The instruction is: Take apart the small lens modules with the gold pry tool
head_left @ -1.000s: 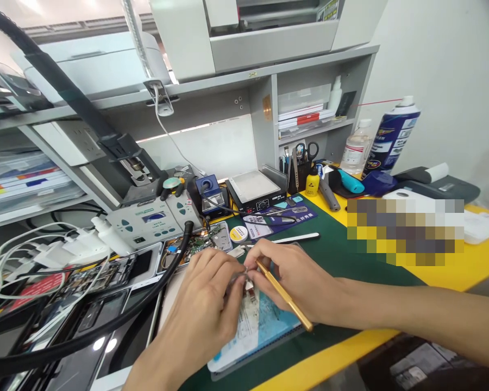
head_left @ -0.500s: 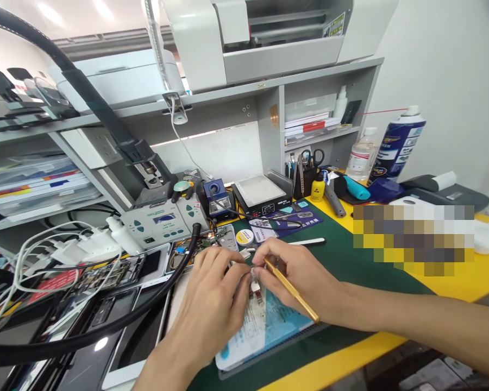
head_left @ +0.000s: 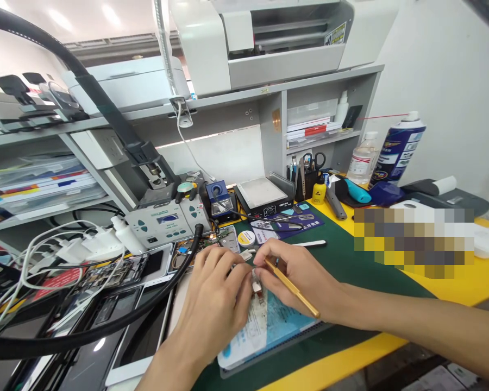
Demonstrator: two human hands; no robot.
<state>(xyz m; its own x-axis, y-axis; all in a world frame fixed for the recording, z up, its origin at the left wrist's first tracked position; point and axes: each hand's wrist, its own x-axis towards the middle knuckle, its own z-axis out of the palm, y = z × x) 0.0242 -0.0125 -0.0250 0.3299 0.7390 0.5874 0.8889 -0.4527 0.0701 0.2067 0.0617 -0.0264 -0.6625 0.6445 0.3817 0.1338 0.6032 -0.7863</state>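
Observation:
My left hand (head_left: 214, 307) pinches a small silver and white part (head_left: 256, 283) over a blue and white work pad (head_left: 264, 326) on the green mat (head_left: 342, 260). My right hand (head_left: 299, 277) grips a slim gold tool (head_left: 293, 289) like a pen, its tip at the small part. Both hands meet at the pad's upper edge. The part is mostly hidden by my fingers.
Opened phones (head_left: 118, 277) and a thick black hose (head_left: 106, 326) lie to the left. A rework station (head_left: 167, 220), a hot plate (head_left: 263, 194), a solder tin (head_left: 244, 238) and a white spudger (head_left: 309, 243) stand behind. A spray can (head_left: 397, 149) and bottle (head_left: 361, 157) are at the right.
The camera tilted up and shifted slightly, so the bench sits lower in the frame. My hands stay together on the small part with little motion.

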